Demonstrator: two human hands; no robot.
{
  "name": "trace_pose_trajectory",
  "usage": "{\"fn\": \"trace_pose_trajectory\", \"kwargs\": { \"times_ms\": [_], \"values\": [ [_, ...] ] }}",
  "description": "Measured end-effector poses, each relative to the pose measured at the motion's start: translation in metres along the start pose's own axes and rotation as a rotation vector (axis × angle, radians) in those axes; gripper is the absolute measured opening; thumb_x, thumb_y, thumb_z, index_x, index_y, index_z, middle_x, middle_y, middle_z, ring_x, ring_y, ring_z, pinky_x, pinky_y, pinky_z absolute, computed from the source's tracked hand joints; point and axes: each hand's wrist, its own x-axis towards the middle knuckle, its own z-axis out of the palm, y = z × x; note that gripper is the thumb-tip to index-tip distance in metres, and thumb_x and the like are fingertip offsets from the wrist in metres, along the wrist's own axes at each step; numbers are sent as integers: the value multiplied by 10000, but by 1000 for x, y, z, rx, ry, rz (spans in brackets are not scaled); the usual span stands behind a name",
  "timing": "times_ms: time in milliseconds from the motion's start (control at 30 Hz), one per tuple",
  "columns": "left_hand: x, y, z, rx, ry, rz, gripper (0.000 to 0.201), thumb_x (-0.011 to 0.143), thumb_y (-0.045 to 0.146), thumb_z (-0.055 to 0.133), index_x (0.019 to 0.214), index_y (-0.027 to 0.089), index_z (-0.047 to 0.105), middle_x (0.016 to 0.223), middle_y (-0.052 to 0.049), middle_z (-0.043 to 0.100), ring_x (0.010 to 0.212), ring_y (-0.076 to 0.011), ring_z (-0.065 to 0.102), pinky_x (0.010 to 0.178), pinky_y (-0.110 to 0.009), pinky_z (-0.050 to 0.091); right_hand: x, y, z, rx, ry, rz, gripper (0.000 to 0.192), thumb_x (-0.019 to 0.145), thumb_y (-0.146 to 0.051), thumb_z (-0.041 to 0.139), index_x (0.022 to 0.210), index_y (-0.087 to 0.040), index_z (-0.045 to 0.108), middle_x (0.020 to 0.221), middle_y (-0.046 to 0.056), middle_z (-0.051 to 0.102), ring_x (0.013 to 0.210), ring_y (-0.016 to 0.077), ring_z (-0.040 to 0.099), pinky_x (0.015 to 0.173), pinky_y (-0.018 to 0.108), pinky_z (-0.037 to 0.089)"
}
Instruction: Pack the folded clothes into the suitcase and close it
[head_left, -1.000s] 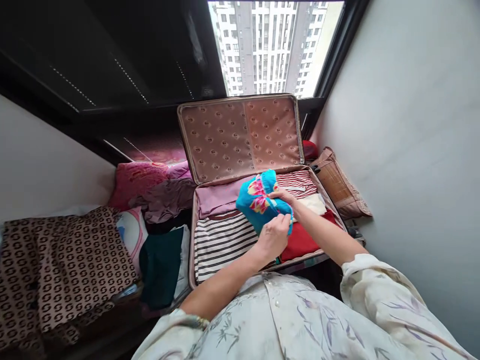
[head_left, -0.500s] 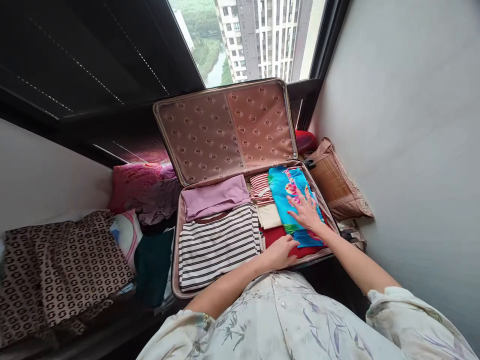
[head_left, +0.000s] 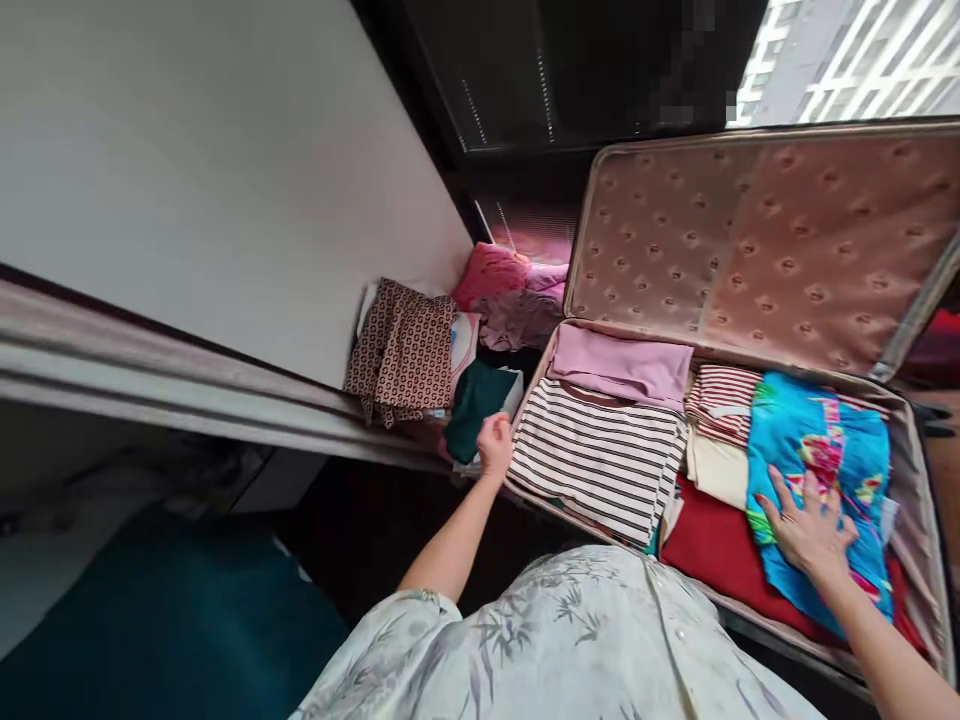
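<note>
In the head view an open suitcase (head_left: pixel 924 500) lies in front of me, packed with folded clothes. My right hand (head_left: pixel 814 530) rests with fingers spread on a bright blue garment (head_left: pixel 862 440) printed with flowers. Under that garment lies red cloth (head_left: pixel 705 540). My left hand (head_left: pixel 495 446) is at the suitcase's left edge, beside a dark green folded cloth (head_left: pixel 472 405). Its fingers are curled in; whether they pinch anything is hidden. Nearest to it inside the case is a black-and-white striped shirt (head_left: pixel 600 455), below a folded lilac garment (head_left: pixel 621 362).
A brown patterned cloth (head_left: pixel 409 350) and pink fabric (head_left: pixel 491 272) are piled left of the suitcase. Its lid (head_left: pixel 795 250) stands raised against the window. A cream cloth (head_left: pixel 716 468) and a red-striped garment (head_left: pixel 720 400) lie inside. A white wall (head_left: pixel 225 180) rises at left.
My view has turned left. My left hand has left the red cloth and moved across to the green cloth outside the case. My right hand stays on the blue garment, which looks shifted and less neat.
</note>
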Motion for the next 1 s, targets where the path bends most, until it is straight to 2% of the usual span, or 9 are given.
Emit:
{"fn": "trace_pose_trajectory", "kwargs": {
  "times_ms": [67, 133, 233, 333, 400, 533, 700, 867, 1000],
  "values": [
    [27, -38, -27, 111, 33, -179, 310, 933, 214, 473, 1133, 122, 691, 1081, -164, 718, 965, -244, 706, 900, -386, 561, -2, -14, -14, -66, -51, 40, 745, 965, -674, 239, 1558, -309, 505, 1655, 168, 379, 1518, 481, 280, 1085, 723, 317],
    [42, -75, -43, 148, -14, -203, 357, 899, 231, 531, 1191, 86, 677, 1170, -222, 680, 1151, -325, 647, 1035, -485, 487, -10, -37, -33, -149, -120, 74, 704, 996, -604, 231, 1578, -293, 474, 1650, 174, 386, 1519, 465, 280, 1090, 710, 322],
    [51, -122, -44, 443, -171, -63, 591, 855, 380, 650, 1362, 82, 591, 1403, -250, 554, 1350, -386, 500, 1144, -543, 368, -22, -76, -51, -249, -132, 170, 647, 1038, -505, 229, 1596, -259, 443, 1646, 178, 391, 1534, 437, 256, 1112, 672, 316],
    [56, -146, -33, 565, -217, -12, 794, 849, 543, 664, 1498, 131, 464, 1529, -235, 434, 1381, -438, 437, 1127, -607, 350, -35, -102, -48, -256, -139, 302, 629, 1052, -499, 266, 1611, -251, 414, 1661, 171, 371, 1524, 394, 298, 1125, 596, 347],
    [57, -150, -29, 577, -248, -4, 839, 865, 576, 637, 1527, 115, 409, 1530, -251, 422, 1362, -455, 449, 1099, -614, 374, -48, -110, -39, -242, -144, 349, 646, 1051, -514, 295, 1631, -241, 370, 1677, 168, 345, 1531, 375, 295, 1134, 560, 356],
    [63, -144, -33, 630, -347, 50, 726, 975, 513, 466, 1517, 35, 400, 1479, -309, 456, 1306, -473, 510, 1045, -594, 426, -72, -113, -24, -207, -143, 349, 682, 1042, -512, 325, 1657, -219, 290, 1712, 159, 270, 1558, 348, 255, 1166, 529, 338],
    [76, -133, -45, 708, -490, 65, 655, 1018, 403, 347, 1495, -39, 417, 1404, -347, 512, 1242, -477, 584, 995, -563, 481, -76, -105, -17, -137, -161, 335, 730, 1024, -527, 336, 1681, -250, 179, 1730, 147, 222, 1555, 352, 264, 1180, 552, 325],
    [83, -115, -54, 771, -569, 46, 613, 984, 295, 389, 1522, 2, 406, 1346, -343, 568, 1184, -464, 640, 935, -549, 520, -73, -100, -16, -111, -177, 348, 741, 1020, -546, 325, 1685, -270, 151, 1744, 138, 177, 1548, 357, 276, 1180, 584, 320],
    [86, -107, -56, 826, -556, 19, 740, 929, 279, 498, 1606, 93, 267, 1300, -310, 621, 1093, -458, 695, 872, -524, 547, -73, -100, -16, -113, -211, 352, 743, 1020, -558, 329, 1685, -269, 165, 1746, 125, 174, 1566, 357, 237, 1192, 579, 310]
  ]
}}
